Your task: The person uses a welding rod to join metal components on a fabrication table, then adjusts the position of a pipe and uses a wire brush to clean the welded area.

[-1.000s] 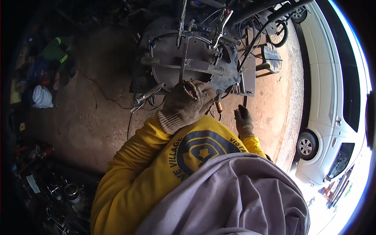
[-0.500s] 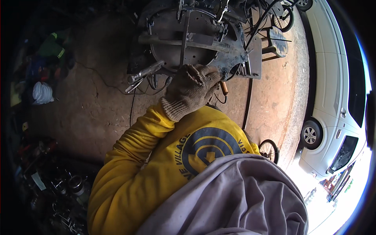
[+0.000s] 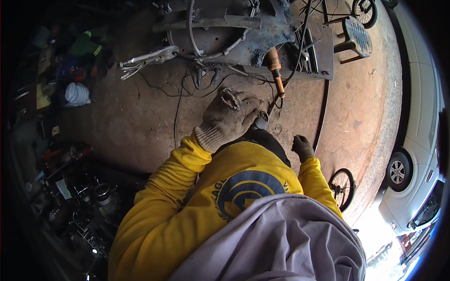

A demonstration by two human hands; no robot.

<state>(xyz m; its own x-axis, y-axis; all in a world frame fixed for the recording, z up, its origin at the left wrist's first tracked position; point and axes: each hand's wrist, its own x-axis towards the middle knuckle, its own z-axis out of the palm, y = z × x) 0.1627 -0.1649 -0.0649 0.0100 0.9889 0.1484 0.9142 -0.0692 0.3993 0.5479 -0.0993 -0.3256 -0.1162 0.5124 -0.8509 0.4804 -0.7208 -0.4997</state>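
Note:
My left hand (image 3: 229, 114), in a torn brown knit glove, hovers between my body and the metal worktable (image 3: 323, 54). Its fingers are bent together, and whatever they may hold is hidden. Lower and to the right, my right hand (image 3: 303, 147), in a dark glove, is closed in a fist with nothing showing in it. On the table lies a round metal ring frame (image 3: 192, 35). Locking pliers (image 3: 152, 58) grip the near left side of that work. An orange angle grinder (image 3: 275, 70) rests at the table's near edge, handle toward me.
Black cables (image 3: 180, 100) trail over the floor below the table. Thin metal rods (image 3: 307, 54) lie on its right side. Further right are a dark plastic stool (image 3: 358, 37), a bicycle wheel (image 3: 342, 188) and a white vehicle (image 3: 417, 173). Machine parts (image 3: 101, 192) crowd the lower left.
My left hand has come away from the table's near edge toward my body. My right hand has come into view at the right. The view has shifted, showing more of the grinder.

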